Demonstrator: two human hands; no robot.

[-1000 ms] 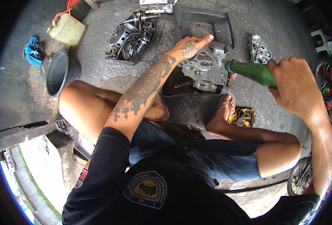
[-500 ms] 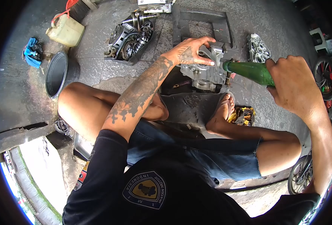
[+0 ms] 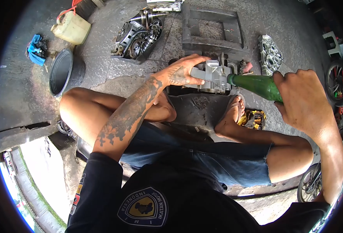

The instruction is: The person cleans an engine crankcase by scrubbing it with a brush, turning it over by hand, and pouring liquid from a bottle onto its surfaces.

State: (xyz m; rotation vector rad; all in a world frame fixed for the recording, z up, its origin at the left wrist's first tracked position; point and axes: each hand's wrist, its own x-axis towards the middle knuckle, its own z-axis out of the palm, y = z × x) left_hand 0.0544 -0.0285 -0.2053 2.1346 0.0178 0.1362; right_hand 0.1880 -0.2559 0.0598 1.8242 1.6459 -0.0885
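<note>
A grey metal engine casing [image 3: 217,75] is on the floor between my feet, with a flat-sided part facing up. My left hand [image 3: 184,72] grips its left end, thumb on the near side and fingers on the far side. On the right, my right hand [image 3: 305,103] is wrapped round the body of a green glass bottle [image 3: 257,86]. The bottle lies nearly level, its mouth pointing left against or close beside the casing's right side; I cannot tell whether they touch. Whether anything flows from the bottle does not show.
Behind the casing lies a dark frame [image 3: 214,48]. A tray of engine parts [image 3: 138,40] is at the back left, near a jerrycan [image 3: 72,28] and a black bucket [image 3: 61,73]. Another metal casing [image 3: 270,54] lies back right. A yellow-black packet [image 3: 253,118] sits beside my right foot.
The casing has turned over so that a different, flatter side faces up. My left hand has moved left and down to its left end. The bottle has shifted slightly down and left.
</note>
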